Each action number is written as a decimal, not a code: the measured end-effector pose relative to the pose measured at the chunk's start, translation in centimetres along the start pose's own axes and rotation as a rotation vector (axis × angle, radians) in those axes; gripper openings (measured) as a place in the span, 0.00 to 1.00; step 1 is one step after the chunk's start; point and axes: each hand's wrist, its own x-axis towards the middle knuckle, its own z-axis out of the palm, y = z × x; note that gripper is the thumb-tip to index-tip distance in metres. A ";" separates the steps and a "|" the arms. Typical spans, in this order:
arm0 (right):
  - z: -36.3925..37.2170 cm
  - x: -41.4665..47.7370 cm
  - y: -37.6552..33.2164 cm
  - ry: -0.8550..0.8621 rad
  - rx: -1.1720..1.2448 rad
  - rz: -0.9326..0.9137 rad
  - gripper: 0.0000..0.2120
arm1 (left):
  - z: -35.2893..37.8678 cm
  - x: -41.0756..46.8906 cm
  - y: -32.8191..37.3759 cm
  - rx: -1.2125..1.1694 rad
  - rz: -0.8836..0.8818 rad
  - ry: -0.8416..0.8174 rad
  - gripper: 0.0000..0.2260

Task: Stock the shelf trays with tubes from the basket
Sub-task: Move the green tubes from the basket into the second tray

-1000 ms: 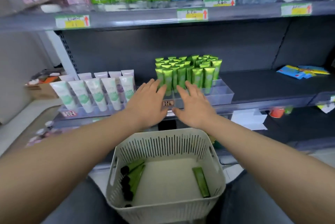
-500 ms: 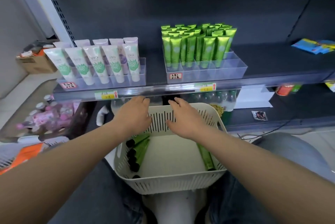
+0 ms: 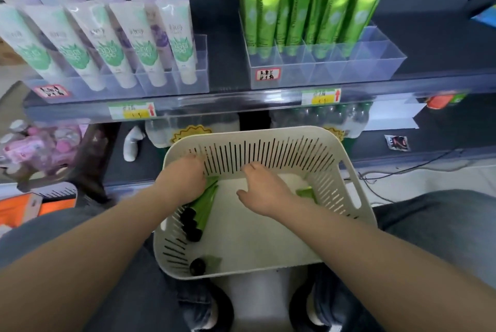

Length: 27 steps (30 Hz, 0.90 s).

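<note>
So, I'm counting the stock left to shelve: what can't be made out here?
Head view: the left hand covers the far ends of the green tubes in the basket: grip and count unclear.
The right hand hides most of the lone tube by the right wall.
The tray label: blurred, unreadable.

Left hand (image 3: 185, 181) on tubes (image 3: 206, 204), right hand (image 3: 264, 192) in basket (image 3: 268, 134)

Bare left hand (image 3: 185, 180), bare right hand (image 3: 264, 193), bare forearms (image 3: 107, 227), grey-blue denim trousers (image 3: 440, 227), dark rounded shoes (image 3: 224, 310)
</note>
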 end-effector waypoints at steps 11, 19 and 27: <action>6.5 6.4 -0.5 -0.203 0.347 0.266 0.20 | 4.7 5.4 -1.2 0.039 -0.022 -0.242 0.06; 9.6 10.4 -0.8 -0.275 0.660 0.528 0.08 | 6.5 7.6 -1.1 0.043 -0.068 -0.360 0.06; 11.1 12.3 -1.2 -0.277 0.978 0.719 0.05 | 6.9 8.5 -1.2 0.034 -0.079 -0.354 0.06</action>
